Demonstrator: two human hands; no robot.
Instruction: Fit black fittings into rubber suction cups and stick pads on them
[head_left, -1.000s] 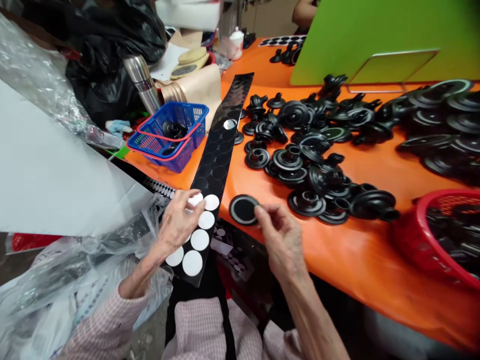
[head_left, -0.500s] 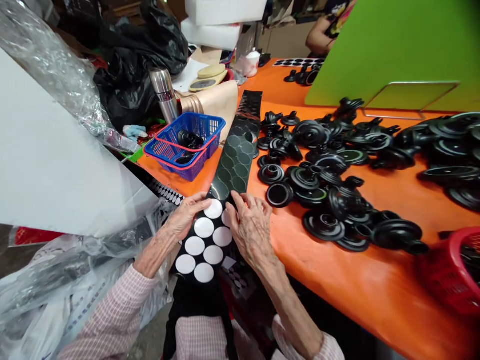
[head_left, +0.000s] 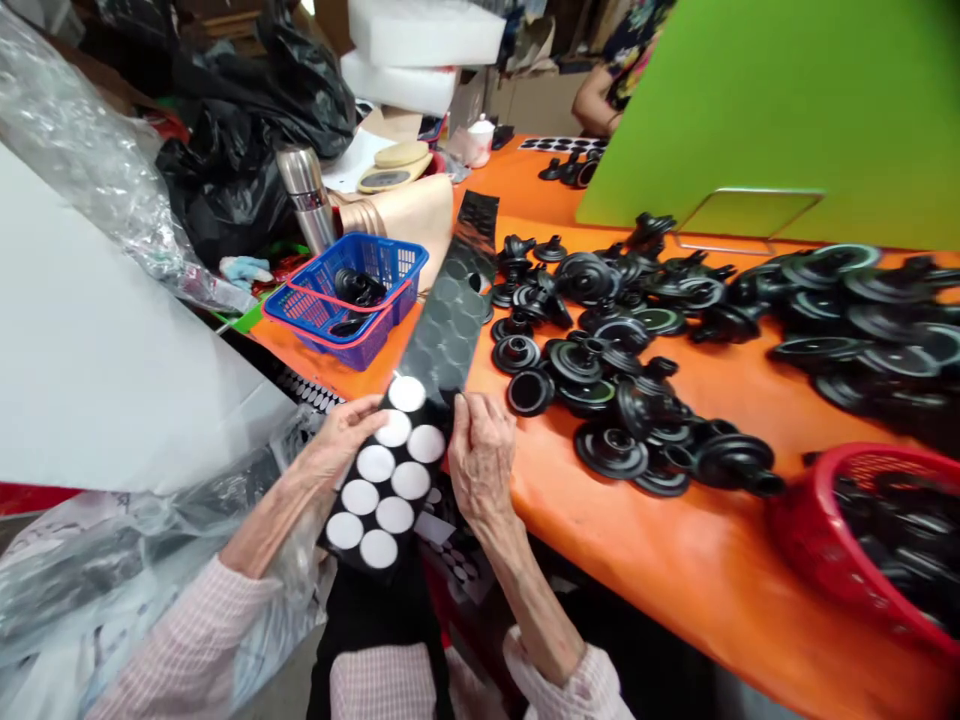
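Observation:
A long black strip reaches from the orange table toward my lap. Its near part bears several white round discs in two staggered rows; the far part shows dark, glossy circles. My left hand pinches the strip's left edge beside the upper white discs, thumb on top. At the right edge, my right hand is closed with thumb and forefinger on the strip, near where the white discs meet the dark circles. Parts of its other fingers are curled in.
Many black round rubber-like parts cover the orange table on the right. A red basket holds more. Left stand a blue basket and a steel flask. Behind are a green board and a person's arm.
My right hand has shifted off the strip's surface to its right edge. More white discs show at the upper end. The whole view has swung, moving the table things leftward.

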